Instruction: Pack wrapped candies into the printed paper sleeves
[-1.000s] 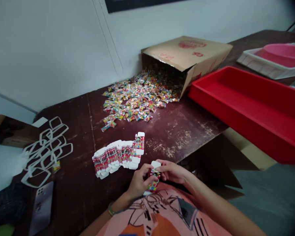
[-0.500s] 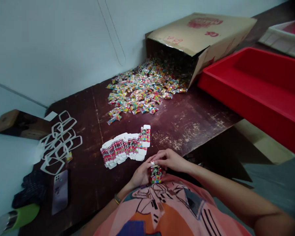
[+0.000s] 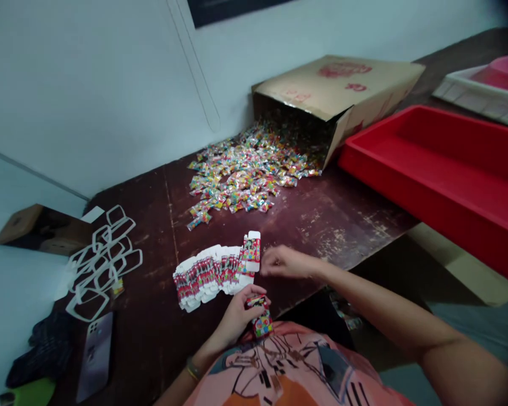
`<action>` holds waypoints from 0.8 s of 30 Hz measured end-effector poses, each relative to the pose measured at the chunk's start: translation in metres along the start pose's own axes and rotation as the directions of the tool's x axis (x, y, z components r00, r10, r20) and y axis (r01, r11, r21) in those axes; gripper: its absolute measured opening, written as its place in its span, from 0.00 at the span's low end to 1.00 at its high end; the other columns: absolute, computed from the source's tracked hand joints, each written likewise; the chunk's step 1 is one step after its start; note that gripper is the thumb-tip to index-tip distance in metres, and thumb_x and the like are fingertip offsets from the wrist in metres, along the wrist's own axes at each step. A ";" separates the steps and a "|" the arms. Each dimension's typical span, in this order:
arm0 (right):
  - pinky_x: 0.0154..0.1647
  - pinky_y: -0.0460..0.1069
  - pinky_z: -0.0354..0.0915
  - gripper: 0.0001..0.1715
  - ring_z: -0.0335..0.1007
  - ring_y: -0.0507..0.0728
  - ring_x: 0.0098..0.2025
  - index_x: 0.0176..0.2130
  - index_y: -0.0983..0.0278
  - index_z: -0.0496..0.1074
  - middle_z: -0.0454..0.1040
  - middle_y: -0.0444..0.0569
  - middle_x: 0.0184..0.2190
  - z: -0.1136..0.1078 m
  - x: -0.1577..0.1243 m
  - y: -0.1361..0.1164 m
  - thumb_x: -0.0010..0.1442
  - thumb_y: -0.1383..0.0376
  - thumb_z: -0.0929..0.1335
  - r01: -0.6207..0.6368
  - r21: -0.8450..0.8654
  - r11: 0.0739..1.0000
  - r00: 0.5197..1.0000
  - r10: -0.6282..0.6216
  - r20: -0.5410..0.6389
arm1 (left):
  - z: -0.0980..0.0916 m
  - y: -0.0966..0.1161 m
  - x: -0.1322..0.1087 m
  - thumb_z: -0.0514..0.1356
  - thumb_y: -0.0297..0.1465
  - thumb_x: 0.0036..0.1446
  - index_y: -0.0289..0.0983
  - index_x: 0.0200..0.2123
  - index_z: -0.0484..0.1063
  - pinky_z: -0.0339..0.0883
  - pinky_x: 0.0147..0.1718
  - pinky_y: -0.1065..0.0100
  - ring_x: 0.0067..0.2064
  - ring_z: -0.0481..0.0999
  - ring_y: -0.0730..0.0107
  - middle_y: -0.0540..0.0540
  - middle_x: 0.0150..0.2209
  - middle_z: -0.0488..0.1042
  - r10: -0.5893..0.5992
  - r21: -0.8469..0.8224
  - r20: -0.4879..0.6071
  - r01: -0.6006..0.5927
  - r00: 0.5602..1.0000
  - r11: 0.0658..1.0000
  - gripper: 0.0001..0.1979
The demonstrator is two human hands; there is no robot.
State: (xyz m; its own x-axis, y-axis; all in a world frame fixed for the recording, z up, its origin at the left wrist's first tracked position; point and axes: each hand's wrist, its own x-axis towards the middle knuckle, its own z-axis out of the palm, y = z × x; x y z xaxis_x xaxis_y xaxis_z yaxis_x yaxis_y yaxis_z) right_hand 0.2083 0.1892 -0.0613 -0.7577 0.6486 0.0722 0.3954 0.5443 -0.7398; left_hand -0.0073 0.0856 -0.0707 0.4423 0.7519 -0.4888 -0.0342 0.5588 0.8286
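A small printed carton (image 3: 262, 322), red with colourful round shapes, stands against my shirt in the grip of my left hand (image 3: 242, 307). My left thumb lies across its front. My right hand (image 3: 285, 261) hovers over the table, just right of a fanned row of flat printed cartons (image 3: 214, 273) with white flaps. Its fingers are curled and blurred, so whether anything is between them does not show. Beyond both hands, a heap of small clear packets of colourful candy (image 3: 241, 175) spreads over the dark table (image 3: 305, 225).
The heap spills from a cardboard box (image 3: 338, 84) on its side. A red tray (image 3: 432, 186) juts over the table's right edge, with a white basket (image 3: 478, 96) behind. At left are white looped bands (image 3: 105, 254), a phone (image 3: 95, 355), dark cloth (image 3: 42, 349) and a brown box (image 3: 46, 228).
My right hand has left the carton and moved up toward the fanned row. My left hand keeps the carton, now tilted. The whole view has shifted, with the scene lower in the picture.
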 end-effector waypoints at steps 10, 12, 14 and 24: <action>0.53 0.59 0.61 0.13 0.63 0.62 0.50 0.45 0.66 0.71 0.70 0.59 0.48 0.000 0.036 0.081 0.63 0.67 0.62 -0.348 -0.233 0.908 0.824 0.178 -0.537 | -0.052 0.041 -0.035 0.67 0.35 0.44 0.36 0.38 0.69 0.63 0.34 0.70 0.34 0.71 0.69 0.50 0.32 0.73 -0.210 0.416 0.059 0.167 0.976 0.894 0.18; 0.52 0.57 0.62 0.14 0.64 0.61 0.48 0.46 0.64 0.70 0.71 0.57 0.46 0.028 -0.001 0.069 0.65 0.67 0.60 -0.361 -0.215 0.908 0.814 0.194 -0.548 | -0.046 0.034 -0.027 0.64 0.40 0.49 0.37 0.44 0.66 0.66 0.36 0.66 0.36 0.73 0.67 0.46 0.39 0.74 -0.111 0.226 -0.032 0.116 0.993 0.967 0.21; 0.50 0.55 0.64 0.13 0.66 0.60 0.47 0.46 0.63 0.70 0.72 0.55 0.45 0.050 -0.034 0.045 0.66 0.66 0.60 -0.347 -0.109 0.932 0.788 0.226 -0.572 | -0.035 0.027 -0.013 0.61 0.42 0.52 0.39 0.49 0.63 0.69 0.33 0.63 0.37 0.75 0.63 0.42 0.44 0.72 -0.106 0.074 -0.077 0.111 0.991 0.991 0.23; 0.47 0.53 0.61 0.04 0.67 0.57 0.42 0.34 0.62 0.74 0.74 0.48 0.34 0.032 -0.035 -0.038 0.59 0.63 0.69 -0.252 0.251 0.935 0.665 0.356 -0.657 | 0.015 0.014 0.037 0.63 0.35 0.50 0.39 0.55 0.60 0.72 0.27 0.69 0.35 0.74 0.68 0.46 0.37 0.72 -0.093 0.098 0.076 0.085 0.993 0.991 0.29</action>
State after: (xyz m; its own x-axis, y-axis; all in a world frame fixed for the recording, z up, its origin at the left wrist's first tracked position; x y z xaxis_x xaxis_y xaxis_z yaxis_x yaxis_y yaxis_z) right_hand 0.2032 0.1281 -0.0570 -0.0223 0.9743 0.2243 0.4306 0.2119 -0.8773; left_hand 0.0225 0.1161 -0.0730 0.5102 0.6682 -0.5415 0.0919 0.5836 0.8068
